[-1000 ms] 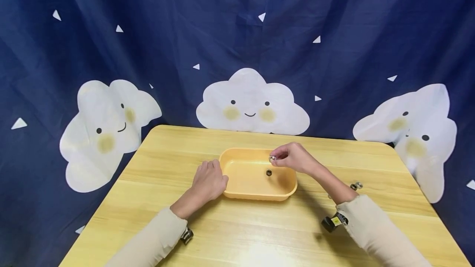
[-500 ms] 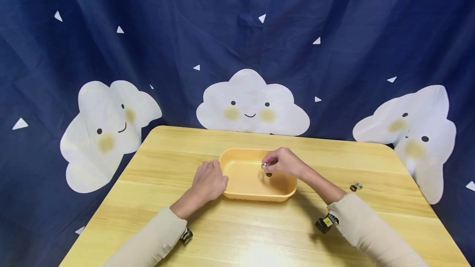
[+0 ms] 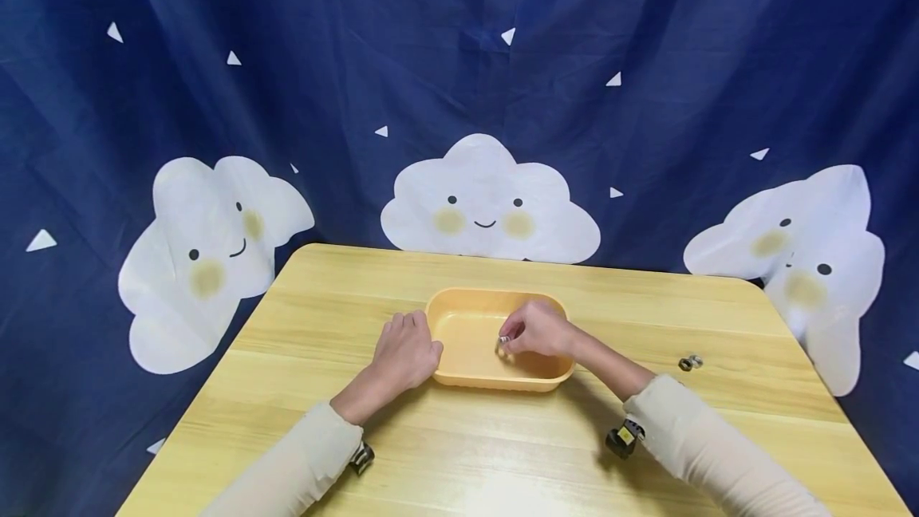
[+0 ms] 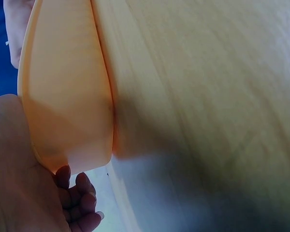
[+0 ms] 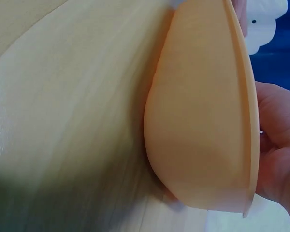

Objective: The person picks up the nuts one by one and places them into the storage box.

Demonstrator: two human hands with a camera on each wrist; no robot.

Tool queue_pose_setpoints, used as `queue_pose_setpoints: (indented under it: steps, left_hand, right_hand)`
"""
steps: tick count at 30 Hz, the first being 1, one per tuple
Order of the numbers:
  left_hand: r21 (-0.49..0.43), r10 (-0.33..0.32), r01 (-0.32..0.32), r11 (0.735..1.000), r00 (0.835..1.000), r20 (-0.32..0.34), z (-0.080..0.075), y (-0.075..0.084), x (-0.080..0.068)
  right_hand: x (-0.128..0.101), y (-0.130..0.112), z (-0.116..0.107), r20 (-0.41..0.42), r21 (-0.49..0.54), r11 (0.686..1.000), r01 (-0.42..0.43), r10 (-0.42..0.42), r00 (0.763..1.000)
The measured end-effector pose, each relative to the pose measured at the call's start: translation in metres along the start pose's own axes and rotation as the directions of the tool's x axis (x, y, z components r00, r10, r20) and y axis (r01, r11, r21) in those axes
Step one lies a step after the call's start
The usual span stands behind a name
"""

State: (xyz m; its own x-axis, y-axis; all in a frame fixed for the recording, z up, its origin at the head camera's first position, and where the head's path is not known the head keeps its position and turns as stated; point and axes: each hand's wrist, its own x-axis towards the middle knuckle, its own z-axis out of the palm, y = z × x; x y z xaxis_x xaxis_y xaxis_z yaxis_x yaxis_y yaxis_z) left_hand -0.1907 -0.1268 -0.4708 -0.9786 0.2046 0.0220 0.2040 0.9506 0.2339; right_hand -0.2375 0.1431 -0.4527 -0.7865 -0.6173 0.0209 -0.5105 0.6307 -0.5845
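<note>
Left hand (image 3: pixel 405 353): rests on the table against the left end of the tray, fingers bent over the rim; the left wrist view shows the fingertips (image 4: pixel 82 195) curled at the tray's outer wall. It steadies the tray rather than lifting it.
Tray (image 3: pixel 459 301): shallow orange plastic tray, rounded corners, standing flat near the middle of the wooden table (image 3: pixel 301 317). Its outer wall fills both wrist views (image 5: pixel 198 121).
Right hand (image 3: pixel 538 329): lowered inside the tray, right of centre, thumb and fingers pinching a small metal nut.
Nut in hand (image 3: pixel 504 339): silvery, held at the fingertips low over the tray floor; whether it touches the floor cannot be told.
Other contents of tray: hidden beneath the right hand; none can be confirmed.
Loose nuts (image 3: pixel 689 361): a small pair lying on the table well to the right of the tray, apart from both hands.
Backdrop (image 3: pixel 488 206): dark blue cloth printed with white clouds, hanging behind the far edge of the table.
Progress (judged): one nut is at the point of being set down in the tray but is not yet let go; the pair on the right remains outside the tray, so the gathering appears partly done.
</note>
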Motion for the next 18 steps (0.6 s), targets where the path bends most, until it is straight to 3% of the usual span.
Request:
queue_pose_setpoints:
  steps: [10, 18]
  left_hand:
    - [-0.01, -0.008, 0.008, 1.0, 1.0, 0.002, 0.001, 0.0, -0.001]
    - [-0.002, -0.012, 0.012, 1.0, 1.0, 0.008, 0.0, 0.001, 0.0]
  right_hand:
    - [-0.001, -0.004, 0.007, 0.069, 0.003, 1.0, 0.003, -0.003, 0.998]
    - [0.001, -0.006, 0.012, 0.08, -0.054, 0.998, 0.02, -0.016, 0.997]
